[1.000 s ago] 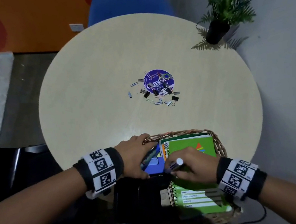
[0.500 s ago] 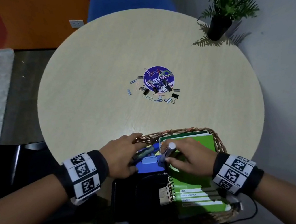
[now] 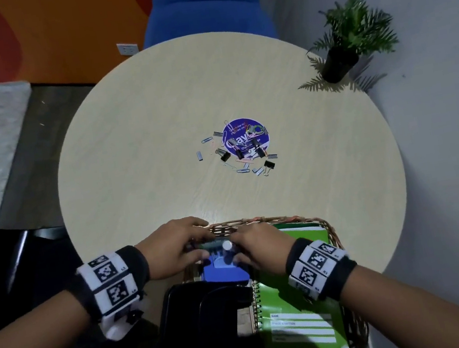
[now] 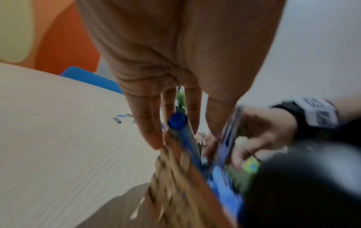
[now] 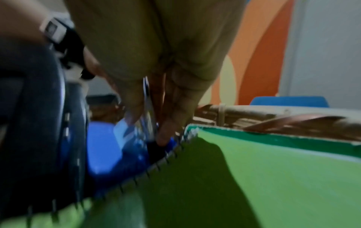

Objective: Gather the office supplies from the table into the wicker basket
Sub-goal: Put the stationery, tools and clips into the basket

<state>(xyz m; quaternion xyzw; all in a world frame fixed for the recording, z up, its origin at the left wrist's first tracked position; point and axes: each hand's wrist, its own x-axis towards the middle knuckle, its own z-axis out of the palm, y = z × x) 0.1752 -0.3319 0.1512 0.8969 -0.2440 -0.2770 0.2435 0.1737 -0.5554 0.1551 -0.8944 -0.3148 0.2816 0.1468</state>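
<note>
- A round bench stands by an orange wall, with clips in its middle.
- The wicker basket at the near edge holds a green notebook.
- The left hand holds a blue pen; the right hand pinches a marker over the basket.

Office lounge, round table, blue chair, potted plant, orange wall

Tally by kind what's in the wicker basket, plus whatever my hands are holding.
Pens: 2, one in left hand, one in right hand
Green spiral notebook: 1
Blue box: 1
Black case: 1
Total: 5
</note>
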